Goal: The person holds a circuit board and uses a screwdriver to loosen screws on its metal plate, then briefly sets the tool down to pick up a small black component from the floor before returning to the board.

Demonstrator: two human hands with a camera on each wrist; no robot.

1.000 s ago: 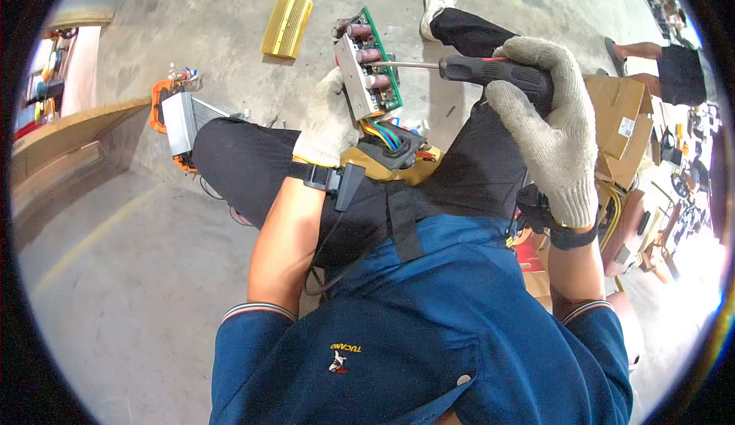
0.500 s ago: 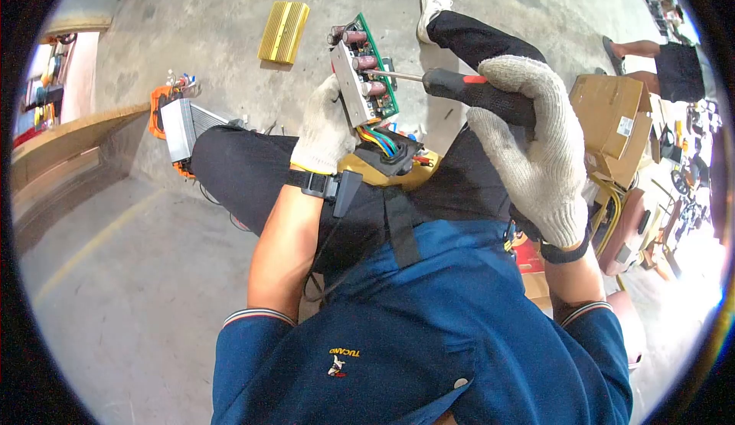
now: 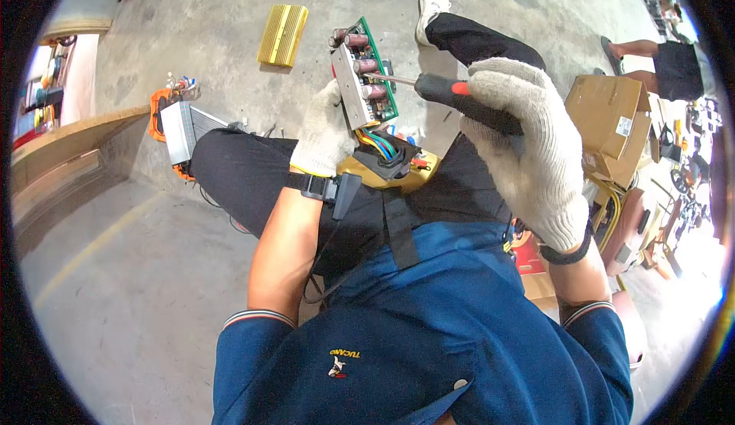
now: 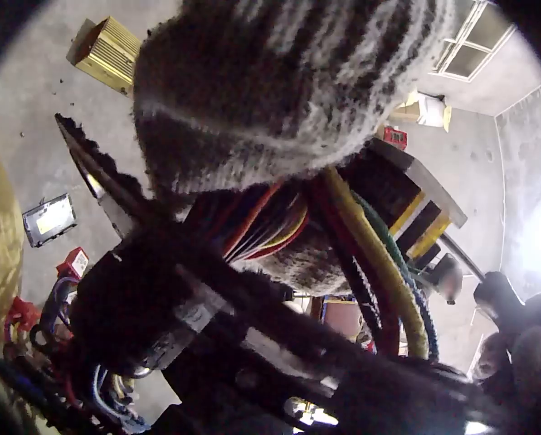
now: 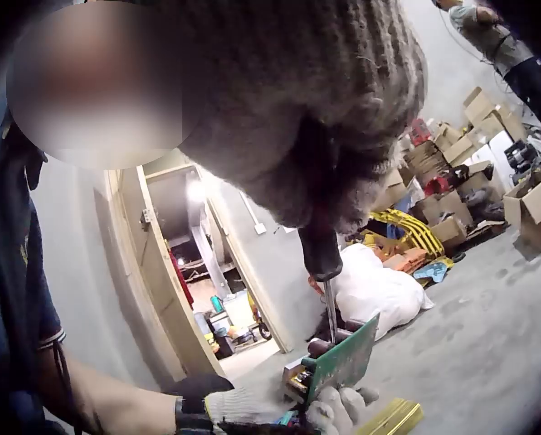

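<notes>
My gloved left hand (image 3: pixel 323 132) grips a circuit board (image 3: pixel 380 73) by the pale metal plate along its side. Brown cylindrical capacitors (image 3: pixel 366 66) stand in a row between plate and green board. From the lower end, coloured wires (image 3: pixel 379 142) run into a black piece above a gold metal casing (image 3: pixel 413 176) by my lap. In my gloved right hand (image 3: pixel 532 149) is a screwdriver (image 3: pixel 438 89) with a black and red handle. Its shaft points left, the tip in among the capacitors close to the plate. The right wrist view shows that shaft meeting the parts beside the green board.
A ribbed gold cover (image 3: pixel 283 36) lies on the concrete floor ahead. At left, a silver finned unit (image 3: pixel 178 128) sits beside an orange part. To the right stand a cardboard box (image 3: pixel 609 115) and scattered goods, with another person's legs (image 3: pixel 639 48) beyond.
The screwdriver handle and right hand have shifted left and slightly toward me. The right fingers and thumb, spread wider before, have come together around the handle. The board has dropped slightly in view.
</notes>
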